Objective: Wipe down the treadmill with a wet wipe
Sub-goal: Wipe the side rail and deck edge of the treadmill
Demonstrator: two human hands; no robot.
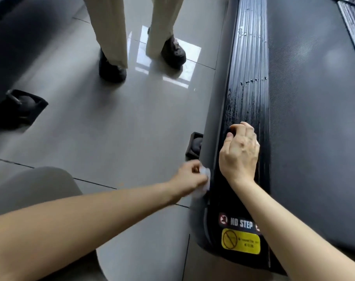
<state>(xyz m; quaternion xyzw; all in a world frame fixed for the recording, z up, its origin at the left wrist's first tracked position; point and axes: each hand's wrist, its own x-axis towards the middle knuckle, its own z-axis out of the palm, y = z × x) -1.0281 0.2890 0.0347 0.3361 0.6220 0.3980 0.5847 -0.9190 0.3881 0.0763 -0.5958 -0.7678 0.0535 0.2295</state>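
— Nearest, past the sticker, where is the wipe?

— Bunched in the left hand, pinched against the rail's outer edge.

— And the right hand?

— Resting on the rail beyond the sticker, fingers loosely curled, holding nothing.

— How will the wipe handle?

— Probably light, soft and damp; it should be kept wadded under the fingertips. Farther up, streaks glisten on the treadmill.

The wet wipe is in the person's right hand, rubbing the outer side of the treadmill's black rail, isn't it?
Not quite. The head view shows the wet wipe held in the left hand, rubbing the outer side of the treadmill's black rail. The right hand only rests on top of the rail, holding nothing visible.
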